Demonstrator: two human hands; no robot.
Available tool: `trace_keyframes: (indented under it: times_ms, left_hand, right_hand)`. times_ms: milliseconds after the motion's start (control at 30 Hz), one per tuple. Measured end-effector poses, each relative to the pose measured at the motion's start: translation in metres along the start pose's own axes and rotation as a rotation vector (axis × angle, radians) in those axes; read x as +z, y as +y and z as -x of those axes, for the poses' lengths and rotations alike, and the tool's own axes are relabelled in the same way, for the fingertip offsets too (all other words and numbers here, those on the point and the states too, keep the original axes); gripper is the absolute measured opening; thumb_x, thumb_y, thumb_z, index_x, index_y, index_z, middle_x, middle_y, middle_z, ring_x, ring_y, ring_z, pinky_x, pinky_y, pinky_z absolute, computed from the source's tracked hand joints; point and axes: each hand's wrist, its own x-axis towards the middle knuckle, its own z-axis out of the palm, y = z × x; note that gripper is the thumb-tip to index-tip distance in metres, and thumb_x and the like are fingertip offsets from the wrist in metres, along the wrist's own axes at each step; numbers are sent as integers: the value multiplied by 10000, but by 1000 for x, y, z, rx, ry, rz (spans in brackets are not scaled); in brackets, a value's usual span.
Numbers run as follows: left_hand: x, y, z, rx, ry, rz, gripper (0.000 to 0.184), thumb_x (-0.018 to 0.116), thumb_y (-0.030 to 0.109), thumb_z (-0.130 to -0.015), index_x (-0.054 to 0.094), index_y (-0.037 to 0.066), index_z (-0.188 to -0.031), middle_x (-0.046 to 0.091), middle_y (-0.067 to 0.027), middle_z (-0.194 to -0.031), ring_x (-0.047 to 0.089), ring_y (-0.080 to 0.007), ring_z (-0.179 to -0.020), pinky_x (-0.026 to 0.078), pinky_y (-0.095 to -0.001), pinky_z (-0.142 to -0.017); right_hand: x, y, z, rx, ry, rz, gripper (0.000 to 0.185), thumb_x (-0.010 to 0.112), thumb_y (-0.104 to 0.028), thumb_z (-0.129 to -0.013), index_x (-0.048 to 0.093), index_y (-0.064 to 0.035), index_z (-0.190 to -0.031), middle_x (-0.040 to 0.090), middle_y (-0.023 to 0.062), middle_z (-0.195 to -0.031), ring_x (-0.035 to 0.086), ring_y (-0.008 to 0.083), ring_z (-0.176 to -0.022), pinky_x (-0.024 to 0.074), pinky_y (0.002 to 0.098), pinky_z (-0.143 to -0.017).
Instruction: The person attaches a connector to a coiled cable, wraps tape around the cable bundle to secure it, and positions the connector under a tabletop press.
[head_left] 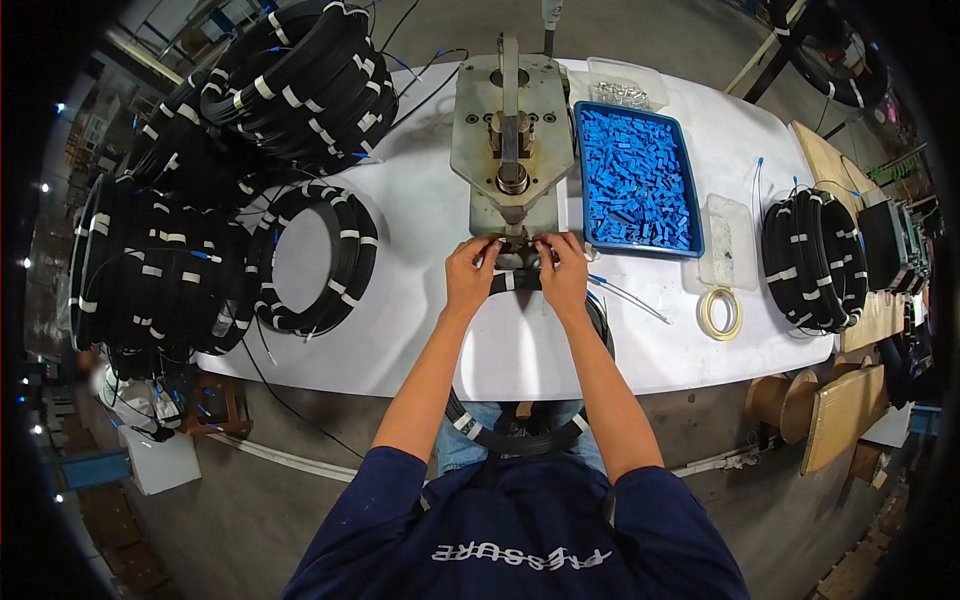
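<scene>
At the lower jaw of a metal press (512,130), both of my hands work close together with fingers pinched. My left hand (470,275) is on the left side of the jaw, and my right hand (563,268) is on its right. Whatever small piece their fingertips hold is too small and hidden to name. A coil of black cable (520,440) bound with white tape lies across my lap and up against the table, under my forearms. Thin cable ends (632,300), one with a blue part, stick out right of my right hand.
A blue tray (582,170) of small blue pieces stands right of the press. Behind it is a clear box of metal parts (622,95). A tape roll (706,316) and a clear tray (716,240) lie farther right. Taped cable coils (365,240) are stacked left; another (815,260) stands right.
</scene>
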Motion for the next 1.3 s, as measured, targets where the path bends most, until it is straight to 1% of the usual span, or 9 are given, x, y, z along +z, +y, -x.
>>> trace_keyframes:
  times_ms: [100,167,267,333,500,567,767,1100,1300]
  left_hand:
    - [-1,5,-1,15,1,-10,171,676,119,-912,724,-6,-1018,661,-79,-783,513,-102,-617,415,-254,-566]
    - [-3,12,-1,-68,-12,-35,146,685,116,-887,730,10,-977,708,-139,-843,638,-242,-743,497,-328,-699]
    - [-2,9,-1,-55,-7,-16,148,686,120,-888,731,13,-980,707,-139,-842,636,-239,-745,495,-328,-698]
    - [-2,8,-1,-64,-13,-23,150,688,122,-888,732,15,-982,706,-140,-841,635,-237,-745,494,-327,-699]
    - [-2,6,0,-87,-9,-18,156,691,130,-887,734,19,-988,703,-139,-836,631,-234,-738,493,-326,-697]
    - [0,0,0,-44,4,2,159,691,131,-886,734,19,-990,704,-139,-837,630,-237,-734,494,-328,-696]
    - [-2,7,-1,-39,-9,-41,151,686,121,-887,732,15,-985,707,-142,-847,634,-247,-738,499,-333,-698]
    - [-3,9,-1,-78,-24,-28,154,677,107,-893,729,17,-1006,705,-147,-854,637,-252,-743,502,-334,-700]
    - [-4,10,-1,-7,-32,-85,160,672,115,-901,729,18,-1016,706,-156,-873,640,-260,-753,506,-339,-706]
  right_hand:
    - [-1,0,0,-3,-2,4,81,641,-29,-887,681,-11,-956,618,111,-872,605,237,-683,485,312,-626]
    - [-1,-1,0,-5,-2,6,82,641,-29,-888,681,-11,-956,618,112,-873,605,238,-684,485,311,-626]
    - [-1,-2,0,0,-2,5,84,641,-28,-887,682,-10,-958,619,112,-876,605,238,-685,484,311,-627]
    - [-1,-3,0,65,-17,-11,92,644,-61,-878,683,-33,-956,623,120,-896,613,305,-751,482,373,-677]
    - [-1,-3,0,53,-21,-11,95,649,-62,-875,682,-32,-959,622,119,-896,610,303,-744,481,373,-673]
    - [-1,-3,0,47,-19,-7,95,650,-60,-874,682,-32,-959,622,119,-895,609,301,-742,480,372,-672]
    - [-1,-4,0,53,-18,-16,90,648,-53,-876,681,-34,-957,623,118,-897,611,298,-742,480,369,-671]
    - [-1,-4,-1,68,-26,1,85,647,-58,-878,681,-36,-952,622,120,-895,611,304,-750,481,371,-674]
    - [0,-3,-1,51,-14,-17,84,648,-61,-878,682,-36,-952,623,118,-887,612,300,-744,480,371,-669]
